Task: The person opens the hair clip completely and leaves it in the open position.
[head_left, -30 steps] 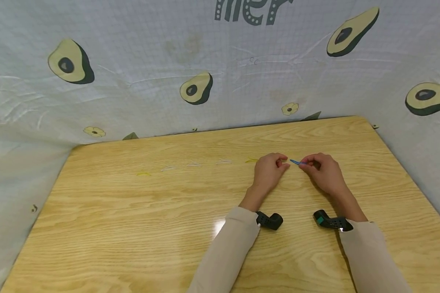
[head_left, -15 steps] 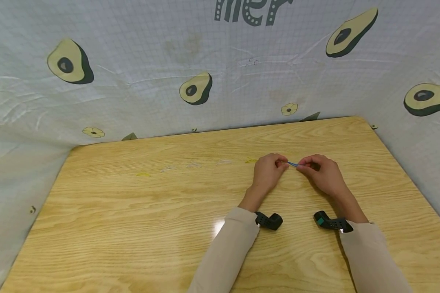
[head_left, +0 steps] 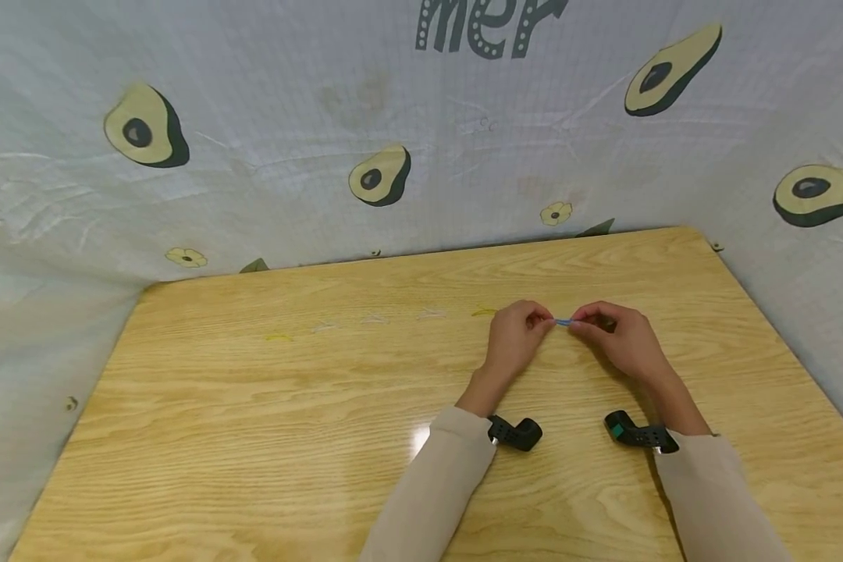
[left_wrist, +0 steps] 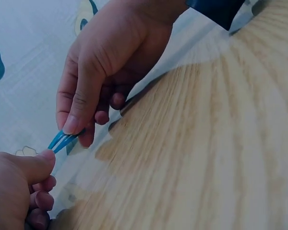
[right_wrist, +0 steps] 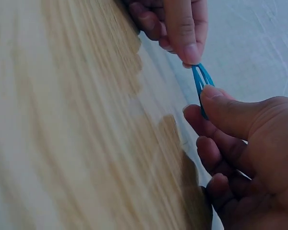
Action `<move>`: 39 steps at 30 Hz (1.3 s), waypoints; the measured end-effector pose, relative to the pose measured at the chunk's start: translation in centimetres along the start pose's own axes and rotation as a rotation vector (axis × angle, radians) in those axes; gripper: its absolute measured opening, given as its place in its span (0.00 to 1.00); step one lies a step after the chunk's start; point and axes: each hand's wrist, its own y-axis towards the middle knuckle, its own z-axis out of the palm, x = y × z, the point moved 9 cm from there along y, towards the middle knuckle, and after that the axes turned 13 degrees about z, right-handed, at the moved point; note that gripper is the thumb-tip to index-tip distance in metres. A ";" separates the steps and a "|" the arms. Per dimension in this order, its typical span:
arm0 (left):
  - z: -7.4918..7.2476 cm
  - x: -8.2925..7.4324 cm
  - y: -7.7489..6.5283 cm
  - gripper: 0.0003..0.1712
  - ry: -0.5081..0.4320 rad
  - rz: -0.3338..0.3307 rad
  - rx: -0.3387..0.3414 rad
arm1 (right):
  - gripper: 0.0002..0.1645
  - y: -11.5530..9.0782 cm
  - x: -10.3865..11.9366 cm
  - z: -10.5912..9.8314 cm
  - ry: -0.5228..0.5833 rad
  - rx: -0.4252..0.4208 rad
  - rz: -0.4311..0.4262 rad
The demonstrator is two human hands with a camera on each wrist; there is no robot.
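Observation:
A thin blue loop, like a rubber band, is stretched between my two hands above the right part of the table. My left hand pinches one end between thumb and forefinger. The opposite end is held by the thumb and forefinger of my right hand. In the right wrist view, narrow strands of the blue loop show between the fingertips, with a slim gap between them. Its ends are partly hidden under the thumbs. The other fingers of both hands are curled in loosely.
A row of thin bands lies left of my hands on the wooden table: a yellow one nearest, several whitish ones, and another yellow one at the far left. A pale avocado-print sheet hangs behind the table.
A second ago only my right hand held the blue loop, its free end pointing left. My left fingertips have since taken that end, and the loop now lies nearly level.

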 end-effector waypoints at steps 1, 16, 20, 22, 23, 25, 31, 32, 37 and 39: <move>-0.2 0.0 -0.2 0.04 -0.012 -0.004 -0.012 | 0.12 -0.1 0.1 0.1 0.005 0.002 -0.003; -5.0 0.6 -3.3 0.05 -0.114 -0.018 -0.095 | 0.10 -1.0 4.8 2.8 0.087 0.070 -0.063; -6.7 0.8 -4.3 0.05 -0.130 -0.035 -0.118 | 0.11 -1.1 5.9 4.1 0.111 0.103 -0.045; -7.5 1.0 -4.9 0.06 -0.131 -0.048 -0.126 | 0.11 -1.2 6.5 4.7 0.129 0.116 -0.033; -8.0 1.1 -5.2 0.06 -0.128 -0.057 -0.131 | 0.11 -1.2 6.8 5.1 0.142 0.125 -0.029; -9.0 1.2 -5.8 0.06 -0.127 -0.070 -0.142 | 0.11 -1.4 7.5 6.0 0.163 0.145 -0.029; -11.8 1.8 -8.1 0.06 -0.121 -0.094 -0.147 | 0.09 -2.2 9.4 8.4 0.211 0.198 -0.051; -12.1 1.8 -8.4 0.06 -0.124 -0.096 -0.146 | 0.09 -2.3 9.7 8.7 0.221 0.205 -0.053; -14.0 1.7 -9.9 0.06 -0.137 -0.102 -0.149 | 0.08 -3.1 11.0 10.4 0.265 0.260 -0.057; -14.7 1.6 -10.6 0.06 -0.140 -0.107 -0.150 | 0.08 -3.4 11.5 10.9 0.280 0.282 -0.059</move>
